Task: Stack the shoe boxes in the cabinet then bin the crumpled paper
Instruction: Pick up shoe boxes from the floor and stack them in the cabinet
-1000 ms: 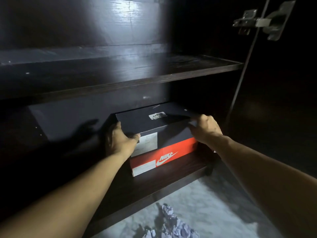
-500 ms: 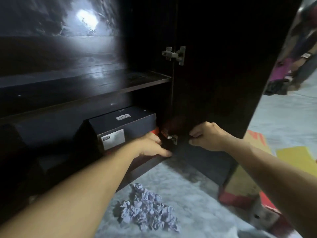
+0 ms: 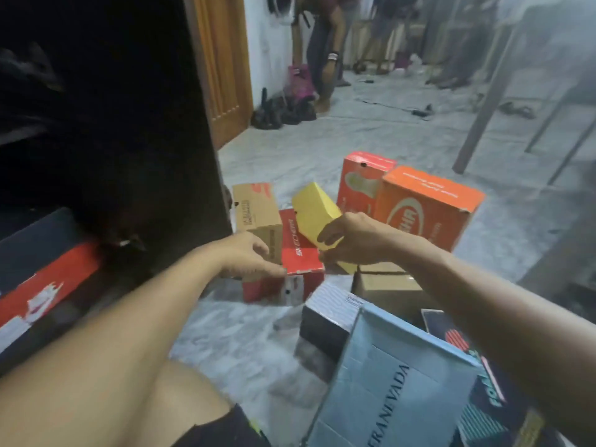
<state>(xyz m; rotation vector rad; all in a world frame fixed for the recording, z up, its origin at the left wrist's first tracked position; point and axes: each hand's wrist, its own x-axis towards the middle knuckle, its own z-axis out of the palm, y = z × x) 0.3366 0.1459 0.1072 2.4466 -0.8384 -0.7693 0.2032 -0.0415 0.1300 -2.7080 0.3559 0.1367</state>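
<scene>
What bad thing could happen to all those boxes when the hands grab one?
The yellow box is tilted, leaning on the red box while the right hand pinches only its lower edge; it might slip from that grip. The left hand touches the red box, which is wedged against the brown box; pulling it out could topple the neighbours. The tall orange box stands upright just behind and could be knocked over.
</scene>
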